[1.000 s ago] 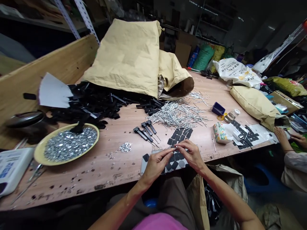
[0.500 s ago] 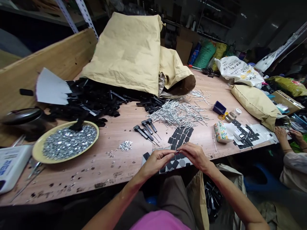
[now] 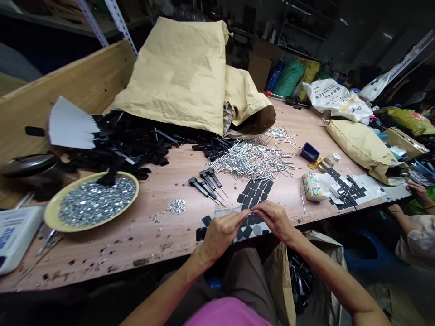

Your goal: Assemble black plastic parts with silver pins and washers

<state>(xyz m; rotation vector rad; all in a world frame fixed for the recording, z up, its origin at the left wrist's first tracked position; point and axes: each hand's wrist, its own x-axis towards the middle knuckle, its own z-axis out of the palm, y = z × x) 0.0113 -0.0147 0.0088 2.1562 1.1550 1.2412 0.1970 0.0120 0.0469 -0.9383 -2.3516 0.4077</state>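
Both hands meet over the near table edge, fingertips almost touching. My left hand [image 3: 222,230] is closed, thumb and fingers pressed together and pointing right; what it grips is hidden. A black piece [image 3: 201,233] pokes out beside its palm side, and I cannot tell whether it is held. My right hand [image 3: 274,218] is closed in a pinch, with a thin, tiny thing at its fingertips. Below them lies a sheet of black pads [image 3: 254,194]. Beyond the left hand are several black-headed metal pins [image 3: 205,184] and a small heap of washers [image 3: 176,206].
A yellow dish [image 3: 49,222] of washers stands left. Loose metal pins [image 3: 253,158] are heaped before a large paper sack [image 3: 176,77], near piled black parts [image 3: 136,145]. A tissue pack [image 3: 312,186] and glass jar [image 3: 329,162] stand right. Another person's hand [image 3: 418,190] is far right.
My left hand has rolled over, showing more of its back, and a black piece now shows beside it. The other person's hands have moved apart at the far right.
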